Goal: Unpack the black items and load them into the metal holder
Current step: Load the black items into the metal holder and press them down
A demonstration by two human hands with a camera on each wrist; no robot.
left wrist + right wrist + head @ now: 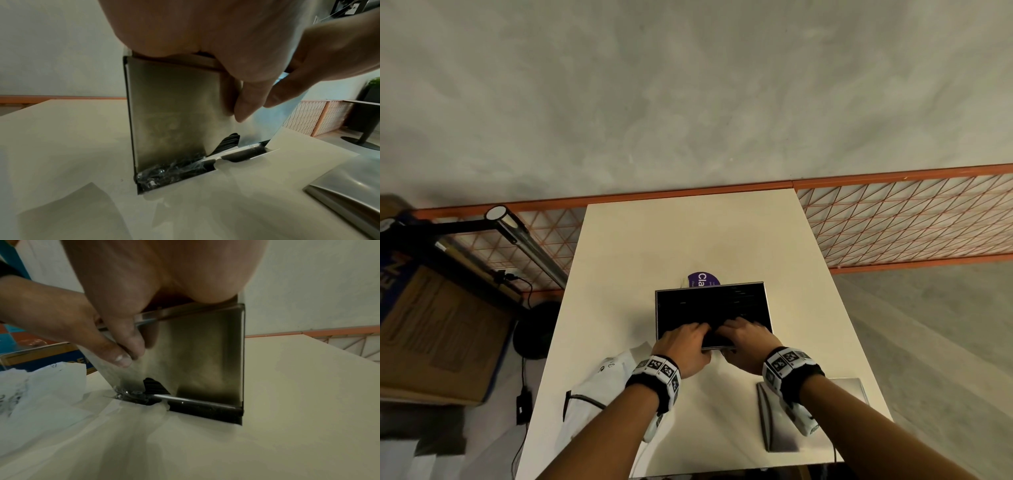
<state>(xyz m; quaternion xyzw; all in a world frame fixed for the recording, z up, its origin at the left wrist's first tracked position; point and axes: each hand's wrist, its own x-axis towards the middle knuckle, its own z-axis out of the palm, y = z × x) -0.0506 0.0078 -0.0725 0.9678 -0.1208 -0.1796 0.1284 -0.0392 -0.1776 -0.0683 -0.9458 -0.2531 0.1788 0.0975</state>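
The white table (688,240) stands against an orange mesh railing (911,219) above grey floor. Both hands, left hand (683,346) and right hand (748,342), grip the metal holder (765,301) rim, thumbs outside.

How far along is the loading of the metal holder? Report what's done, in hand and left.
Done: the upright rectangular metal holder looks filled with black items, showing at its bottom slot. In hand: the left hand and right hand both press into the holder's open top, thumbs on its front wall. Left: crinkled clear wrap is still in the slot, and a flat metal panel lies unused on the white table.
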